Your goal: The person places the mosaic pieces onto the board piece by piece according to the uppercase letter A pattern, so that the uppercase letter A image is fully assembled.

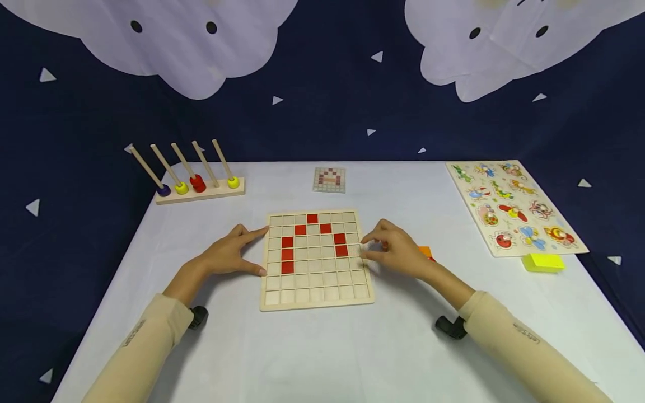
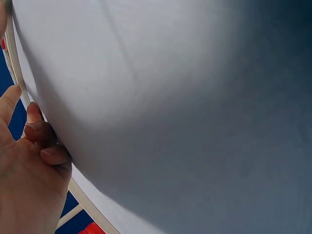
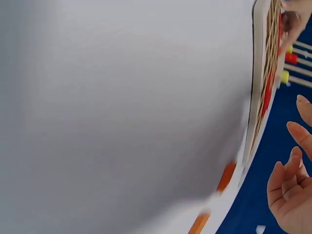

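A wooden grid board (image 1: 316, 280) lies on the white table, with several red square tiles (image 1: 287, 254) in its cells forming an arch-like outline. At its left edge, my left hand (image 1: 224, 253) touches the frame with thumb and index finger spread; its other fingers look curled in the left wrist view. My right hand (image 1: 398, 249) is at the right edge, thumb and index finger apart, with no piece visible between them. In the right wrist view its remaining fingers are loosely bent. An orange piece (image 1: 426, 251) is partly hidden behind the right wrist.
Behind the board lies a small pattern card (image 1: 329, 180). A wooden peg stand (image 1: 216, 191) with coloured beads is at the back left. On the right are an insect picture board (image 1: 496, 201) and a yellow block (image 1: 543, 262).
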A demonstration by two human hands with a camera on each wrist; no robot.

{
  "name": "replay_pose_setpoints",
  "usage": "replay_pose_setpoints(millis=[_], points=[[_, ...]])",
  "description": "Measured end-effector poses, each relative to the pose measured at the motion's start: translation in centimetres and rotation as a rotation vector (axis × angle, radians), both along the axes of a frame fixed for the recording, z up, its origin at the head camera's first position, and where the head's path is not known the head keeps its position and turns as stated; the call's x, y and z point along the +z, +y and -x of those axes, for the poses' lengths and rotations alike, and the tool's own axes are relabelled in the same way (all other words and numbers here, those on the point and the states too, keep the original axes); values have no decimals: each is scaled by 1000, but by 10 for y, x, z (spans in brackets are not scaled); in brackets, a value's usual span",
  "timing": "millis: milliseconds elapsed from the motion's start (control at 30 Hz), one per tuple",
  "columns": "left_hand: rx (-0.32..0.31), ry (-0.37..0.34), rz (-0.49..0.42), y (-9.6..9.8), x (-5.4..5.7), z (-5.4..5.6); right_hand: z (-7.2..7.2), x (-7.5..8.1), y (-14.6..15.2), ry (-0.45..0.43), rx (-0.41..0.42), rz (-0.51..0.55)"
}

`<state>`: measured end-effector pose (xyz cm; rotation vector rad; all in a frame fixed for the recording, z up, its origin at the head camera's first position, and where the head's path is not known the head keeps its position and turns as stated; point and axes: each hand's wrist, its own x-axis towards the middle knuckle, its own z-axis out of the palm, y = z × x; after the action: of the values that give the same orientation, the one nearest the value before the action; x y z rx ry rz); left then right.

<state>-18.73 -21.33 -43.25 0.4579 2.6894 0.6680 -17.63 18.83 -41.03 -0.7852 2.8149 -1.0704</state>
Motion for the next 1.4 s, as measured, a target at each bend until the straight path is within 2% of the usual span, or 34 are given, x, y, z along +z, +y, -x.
replay_pose_setpoints(millis=[233, 400, 700, 1100, 1400], points=[[8, -3, -6, 0, 1, -1, -13, -2, 56, 38, -159, -123], [8, 3, -12, 1, 0, -1, -23, -6, 91, 71, -224, -206], [13, 3, -6, -1, 1, -3, -31, -12, 113, 11, -306, -296], [4, 3, -18, 1, 0, -4, -30, -13, 106, 24, -222, -281], [8, 8, -12, 0, 2, -4, -25, -16, 52, 62, -33, -216]])
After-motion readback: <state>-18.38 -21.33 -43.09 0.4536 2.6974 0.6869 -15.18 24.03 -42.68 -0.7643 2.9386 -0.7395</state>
